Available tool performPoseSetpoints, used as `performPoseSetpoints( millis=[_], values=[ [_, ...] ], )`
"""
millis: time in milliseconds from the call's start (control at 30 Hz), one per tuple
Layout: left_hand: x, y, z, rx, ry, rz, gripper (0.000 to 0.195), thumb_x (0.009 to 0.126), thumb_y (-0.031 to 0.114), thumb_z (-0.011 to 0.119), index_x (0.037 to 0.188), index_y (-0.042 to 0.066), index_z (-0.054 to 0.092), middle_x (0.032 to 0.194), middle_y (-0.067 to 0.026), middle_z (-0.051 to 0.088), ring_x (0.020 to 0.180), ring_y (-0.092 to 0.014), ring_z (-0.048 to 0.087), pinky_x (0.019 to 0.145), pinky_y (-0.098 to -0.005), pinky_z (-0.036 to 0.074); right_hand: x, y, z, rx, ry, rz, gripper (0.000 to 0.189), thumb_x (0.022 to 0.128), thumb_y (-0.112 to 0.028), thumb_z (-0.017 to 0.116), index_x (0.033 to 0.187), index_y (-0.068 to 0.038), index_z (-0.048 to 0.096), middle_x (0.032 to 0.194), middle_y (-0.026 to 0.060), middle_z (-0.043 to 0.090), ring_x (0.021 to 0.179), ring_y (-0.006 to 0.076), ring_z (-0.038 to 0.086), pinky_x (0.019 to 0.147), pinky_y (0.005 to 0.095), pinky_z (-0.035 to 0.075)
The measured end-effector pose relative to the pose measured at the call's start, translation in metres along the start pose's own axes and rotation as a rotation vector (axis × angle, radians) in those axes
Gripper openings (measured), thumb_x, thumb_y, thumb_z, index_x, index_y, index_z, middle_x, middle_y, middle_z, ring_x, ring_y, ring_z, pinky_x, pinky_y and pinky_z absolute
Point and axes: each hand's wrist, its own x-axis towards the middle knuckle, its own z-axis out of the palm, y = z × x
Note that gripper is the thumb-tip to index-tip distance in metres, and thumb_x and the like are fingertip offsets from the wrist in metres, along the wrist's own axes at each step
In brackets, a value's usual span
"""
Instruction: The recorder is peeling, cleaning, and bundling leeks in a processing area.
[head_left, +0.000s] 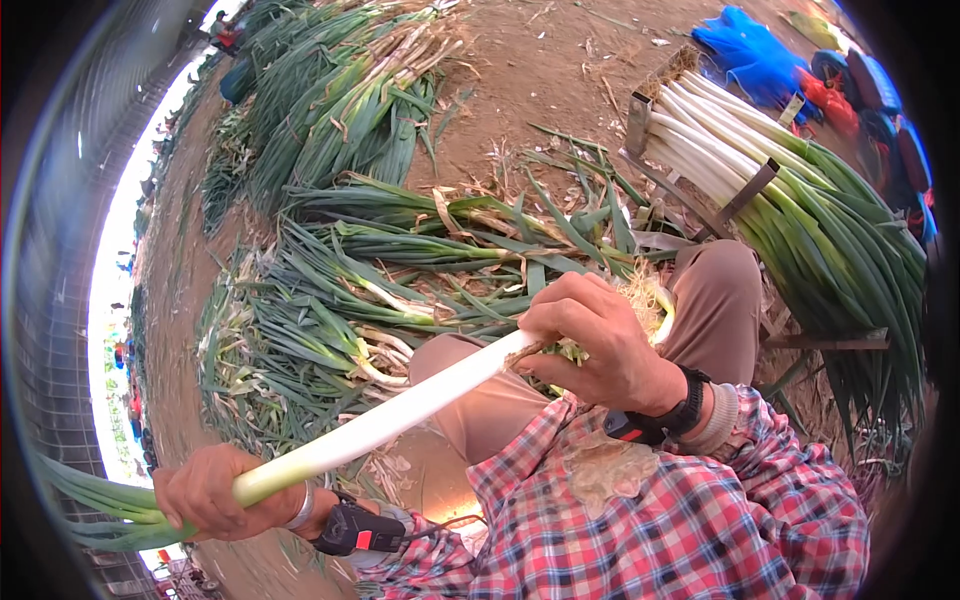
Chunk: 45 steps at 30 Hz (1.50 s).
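A long Welsh onion (390, 427) slants across my lap, its white shaft smooth and bare. My left hand (225, 491) grips it where the shaft turns into green leaves, which trail off to the left. At the other end, my right hand (611, 341) has its fingers and thumb closed around the root end, where a brownish strip shows. Pale stringy roots (643, 296) of another onion show just behind that hand, by my knee. Untrimmed Welsh onions (420, 232) with dry outer leaves lie on the ground beyond my legs.
Peeled onions (712, 142) fill a metal rack (742, 191) at the right, their leaves hanging over its low bar. A large heap of onions (330, 105) lies at the upper left. Blue netting (750, 60) and red netting (829, 101) lie beyond the rack. A distant person (223, 34) appears at upper left.
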Motion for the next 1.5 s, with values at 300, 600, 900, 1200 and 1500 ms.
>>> performPoseSetpoints(
  millis=[300, 600, 900, 1200, 1500],
  values=[
    [0.003, 0.012, -0.008, 0.089, 0.07, 0.055, 0.014, 0.09, 0.015, 0.053, 0.077, 0.01, 0.05, 0.051, 0.0041, 0.044, 0.041, -0.004, 0.044, 0.039, -0.0187, 0.036, 0.006, -0.004, -0.001, -0.057, 0.101, -0.141, 0.029, 0.071, -0.012, 0.079, 0.096, -0.01, 0.065, 0.091, 0.0037, 0.062, 0.077, 0.0213, 0.06, 0.067, 0.0342, 0.042],
    [-0.002, -0.028, -0.018, 0.303, 0.431, 0.063, 0.035, 0.099, 0.035, 0.055, 0.11, 0.002, 0.053, 0.08, 0.0007, 0.047, 0.061, -0.009, 0.046, 0.057, -0.0279, 0.043, -0.031, 0.008, 0.015, 0.133, -0.097, 0.125, 0.012, 0.084, -0.002, 0.069, 0.094, -0.001, 0.063, 0.085, 0.0099, 0.06, 0.072, 0.0238, 0.061, 0.063, 0.0323, 0.048],
    [0.004, 0.024, -0.048, 0.296, 0.298, -0.019, 0.044, 0.1, 0.043, 0.051, 0.102, -0.001, 0.048, 0.072, 0.0, 0.042, 0.051, -0.009, 0.04, 0.053, -0.0255, 0.038, -0.031, 0.027, 0.003, 1.024, -0.026, 0.817, 0.018, 0.101, -0.021, 0.052, 0.09, -0.007, 0.051, 0.068, 0.0002, 0.055, 0.059, 0.0081, 0.055, 0.051, 0.0228, 0.041],
    [0.012, 0.081, -0.052, 0.636, 0.371, -0.036, 0.041, 0.102, 0.043, 0.046, 0.099, 0.002, 0.048, 0.071, -0.0005, 0.039, 0.053, -0.01, 0.037, 0.053, -0.0262, 0.035, -0.071, 0.114, -0.064, 0.009, 0.086, 0.744, 0.017, 0.088, -0.013, 0.069, 0.095, 0.001, 0.063, 0.077, 0.0028, 0.059, 0.073, 0.0128, 0.058, 0.07, 0.0262, 0.048],
    [0.006, 0.057, -0.023, 0.665, 0.307, 0.071, 0.044, 0.101, 0.043, 0.048, 0.09, 0.001, 0.044, 0.07, -0.0009, 0.041, 0.052, -0.008, 0.038, 0.052, -0.0247, 0.037, -0.033, 0.038, 0.05, -0.01, -0.573, 0.509, 0.041, 0.093, -0.042, 0.058, 0.098, -0.002, 0.067, 0.093, 0.0185, 0.061, 0.09, 0.0372, 0.06, 0.076, 0.0468, 0.047]
  ],
)
